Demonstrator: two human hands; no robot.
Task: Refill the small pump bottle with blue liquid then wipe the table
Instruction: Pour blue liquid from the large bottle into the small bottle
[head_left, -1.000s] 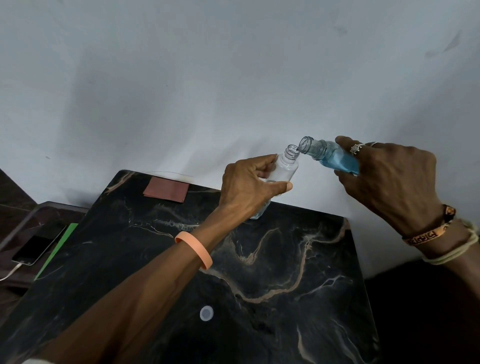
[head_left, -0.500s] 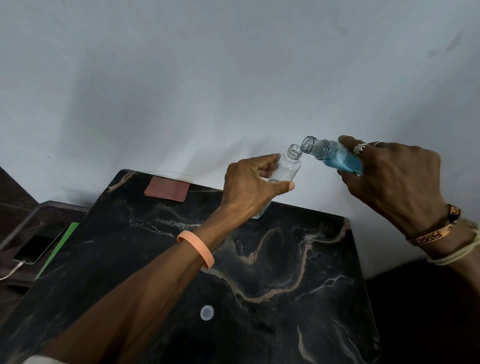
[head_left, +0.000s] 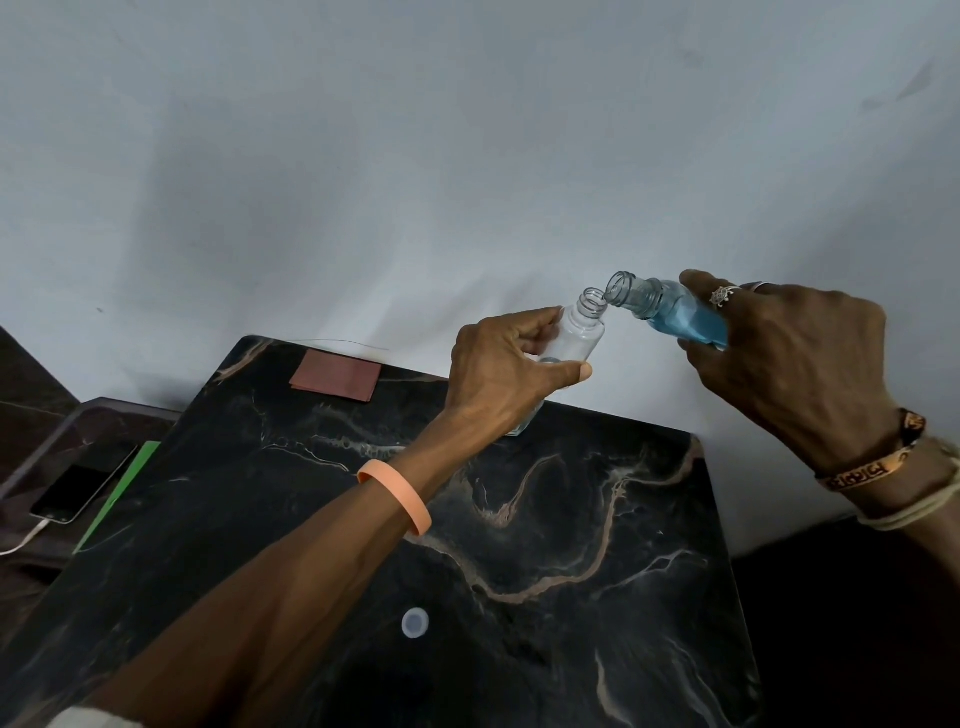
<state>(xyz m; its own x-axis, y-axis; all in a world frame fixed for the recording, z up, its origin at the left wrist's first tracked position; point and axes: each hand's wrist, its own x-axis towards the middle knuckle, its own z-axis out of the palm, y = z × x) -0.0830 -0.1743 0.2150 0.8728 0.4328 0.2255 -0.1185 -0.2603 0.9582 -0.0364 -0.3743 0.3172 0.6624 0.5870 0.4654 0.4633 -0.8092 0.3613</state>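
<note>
Two bottles: left hand (head_left: 498, 369) is gripping one clear small bottle (head_left: 579, 338) above the table's (head_left: 519, 545) far edge; right hand (head_left: 795, 358) is clasping one tilted bottle of blue liquid (head_left: 675, 312), mouths nearly touching. One white cap (head_left: 415, 622) is lying on the table; one brown cloth (head_left: 336, 381) is lying at its far corner.

Single head view, wide-angle, looking forward and down. Close over dark marble table (head_left: 519, 545) filling lower frame; pale wall (head_left: 415, 156) fills upper half. Forearms enter from bottom and right edges.
</note>
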